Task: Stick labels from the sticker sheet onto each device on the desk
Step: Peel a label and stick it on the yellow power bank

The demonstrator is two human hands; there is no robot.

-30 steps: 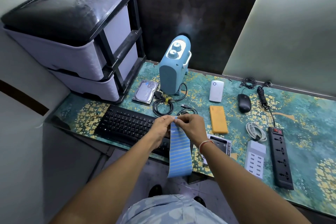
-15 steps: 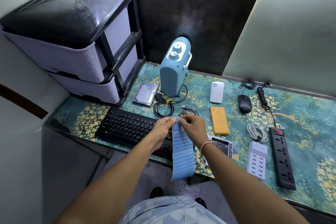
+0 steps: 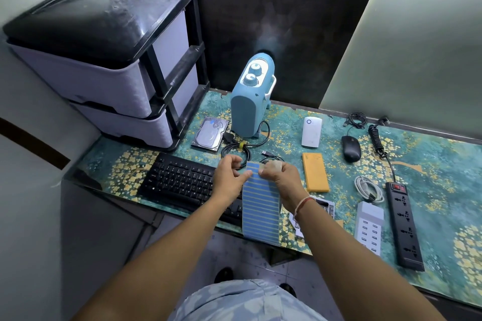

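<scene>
Tabletop [image 3: 430, 164] carries the devices: drawer unit [image 3: 104, 55] at the far-left corner, blue heater [image 3: 250, 101] at the far edge, keyboard [image 3: 180, 182] along the near edge left of centre, power strip [image 3: 404, 224] toward the right. Smaller items sit between: hard drive [image 3: 210, 133], yellow power bank [image 3: 315, 172], USB charger [image 3: 369, 227], white plug-in unit [image 3: 311, 132], mouse [image 3: 350, 148]. No labels are seen on any device, so the task looks barely started. Sticker sheet [image 3: 260, 206] is held in the air above the near edge, between keyboard and power bank; its long axis runs near-to-far, top end pointing to the far edge, bottom end hanging off past the near edge. Left hand [image 3: 230, 180] has thumb and fingers pinched on the sheet's top-left edge; right hand [image 3: 281, 177] fingers are curled at the top-right corner, apparently pinching a label edge, though contact is too small to confirm. Step judged: peeling the top label. Best done with the sheet kept taut by the left hand and the label drawn back low along the long axis, touched only at one corner so the adhesive stays clean.
</scene>
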